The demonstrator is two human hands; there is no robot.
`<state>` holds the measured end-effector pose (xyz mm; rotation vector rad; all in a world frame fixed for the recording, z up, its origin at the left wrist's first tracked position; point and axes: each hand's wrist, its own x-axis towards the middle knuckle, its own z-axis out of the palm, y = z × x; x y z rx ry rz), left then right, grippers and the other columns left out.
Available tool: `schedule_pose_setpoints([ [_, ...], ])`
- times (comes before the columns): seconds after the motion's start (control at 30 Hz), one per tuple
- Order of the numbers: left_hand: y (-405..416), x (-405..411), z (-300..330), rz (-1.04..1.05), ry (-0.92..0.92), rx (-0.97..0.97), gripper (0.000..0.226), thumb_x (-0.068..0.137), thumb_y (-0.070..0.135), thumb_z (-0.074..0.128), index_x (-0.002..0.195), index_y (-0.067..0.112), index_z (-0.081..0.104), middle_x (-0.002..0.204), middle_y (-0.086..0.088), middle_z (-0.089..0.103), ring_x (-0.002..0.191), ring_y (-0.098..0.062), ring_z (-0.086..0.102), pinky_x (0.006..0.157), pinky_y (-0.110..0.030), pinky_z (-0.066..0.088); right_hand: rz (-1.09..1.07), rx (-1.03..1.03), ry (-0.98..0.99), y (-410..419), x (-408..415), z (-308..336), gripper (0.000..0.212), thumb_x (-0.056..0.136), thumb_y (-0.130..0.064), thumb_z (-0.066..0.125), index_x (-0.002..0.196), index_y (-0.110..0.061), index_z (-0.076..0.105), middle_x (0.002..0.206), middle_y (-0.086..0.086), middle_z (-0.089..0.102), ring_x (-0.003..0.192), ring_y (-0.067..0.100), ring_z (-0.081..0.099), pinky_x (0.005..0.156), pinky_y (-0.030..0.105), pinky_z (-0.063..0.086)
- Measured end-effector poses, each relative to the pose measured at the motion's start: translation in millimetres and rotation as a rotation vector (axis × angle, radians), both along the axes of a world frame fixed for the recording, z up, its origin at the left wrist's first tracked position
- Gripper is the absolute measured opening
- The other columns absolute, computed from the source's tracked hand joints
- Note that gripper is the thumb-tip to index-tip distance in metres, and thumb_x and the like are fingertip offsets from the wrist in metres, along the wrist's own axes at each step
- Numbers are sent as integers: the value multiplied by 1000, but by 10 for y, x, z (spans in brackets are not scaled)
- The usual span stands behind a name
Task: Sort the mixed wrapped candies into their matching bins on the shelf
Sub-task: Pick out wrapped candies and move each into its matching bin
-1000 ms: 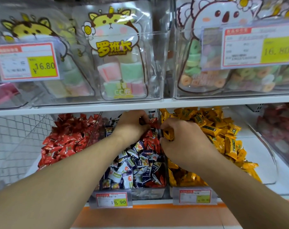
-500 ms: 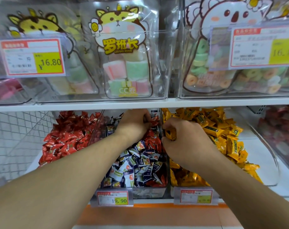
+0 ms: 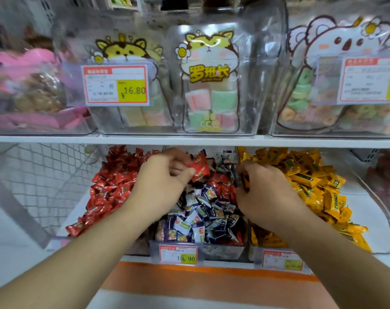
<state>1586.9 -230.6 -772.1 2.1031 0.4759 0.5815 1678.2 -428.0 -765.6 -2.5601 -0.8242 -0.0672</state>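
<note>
Three clear bins sit side by side on the lower shelf. The left bin (image 3: 56, 238) holds red wrapped candies (image 3: 113, 184). The middle bin (image 3: 223, 250) holds blue-and-white candies (image 3: 203, 221) mixed with red ones at the back. The right bin (image 3: 387, 230) holds yellow candies (image 3: 312, 181). My left hand (image 3: 165, 184) is raised over the back of the middle bin, pinching a red candy (image 3: 199, 167) between thumb and fingers. My right hand (image 3: 265, 192) hovers at the divide between middle and right bins, fingers curled around a yellow candy (image 3: 246, 180), mostly hidden.
The white upper shelf edge (image 3: 189, 141) runs just above my hands. Above it stand clear bins of marshmallow bags (image 3: 209, 85) with price tags. A wire basket (image 3: 44, 179) is at the left. Price tags (image 3: 178, 254) hang on the bin fronts.
My left hand has lifted out of the middle bin with a red candy pinched in it and shifted slightly left. My right hand stays near the bin divide.
</note>
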Motion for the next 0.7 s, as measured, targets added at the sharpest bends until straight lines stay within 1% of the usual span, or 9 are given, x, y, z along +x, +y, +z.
schedule_pose_setpoints([
  [0.07,161,-248,36,69,-24,-13,13,88,17,80,91,27,72,77,12,71,77,-4,68,74,-17,52,-7,-20,10,24,-63,32,31,91,-20,65,121,-22,59,99,0,55,91,24,56,81,40,56],
  [0.17,532,-558,4,205,-28,17,14,89,17,78,94,26,70,78,12,71,82,-6,69,84,-34,56,-22,-48,26,40,-122,60,37,89,-20,66,126,-23,59,105,1,58,101,26,54,89,42,55],
  [0.23,728,-704,-56,257,89,123,19,92,20,75,110,23,68,100,8,74,98,-14,70,97,-43,55,-41,-48,25,50,-145,64,35,89,-19,65,123,-23,61,106,0,58,99,24,53,88,42,54],
  [0.27,777,-756,-77,282,166,197,30,93,25,73,122,21,65,114,1,73,108,-20,68,101,-46,53,-47,-41,24,59,-156,64,33,89,-17,65,121,-23,61,106,-1,58,99,23,52,88,41,54],
  [0.33,748,-803,-62,276,230,317,41,95,30,68,134,22,59,130,-5,67,119,-26,64,105,-46,50,-58,-38,15,78,-169,62,29,89,-15,64,117,-23,62,107,-1,58,97,22,51,86,38,53],
  [0.43,534,-726,7,107,130,446,34,96,28,65,130,27,63,128,6,62,119,-16,59,105,-34,45,-66,-41,-3,107,-169,41,27,87,-11,63,112,-21,64,106,1,60,95,21,50,82,36,52],
  [0.53,229,-515,30,-88,126,485,31,99,32,64,130,35,63,128,21,56,115,1,51,102,-18,37,-67,-34,-16,134,-157,21,33,86,-8,63,117,-20,65,112,2,62,102,23,54,85,36,52],
  [0.63,-32,-197,-62,-248,140,465,36,102,38,61,138,37,59,138,22,54,124,2,50,107,-19,38,-66,-17,-3,130,-125,4,30,86,-8,63,113,-21,66,111,1,58,101,23,53,83,34,52],
  [0.7,-126,21,-166,-337,180,456,41,101,42,62,141,37,58,142,21,54,126,-3,53,108,-28,46,-57,-7,-4,102,-97,-2,29,87,-8,64,112,-21,65,112,1,59,98,21,50,83,33,52],
])
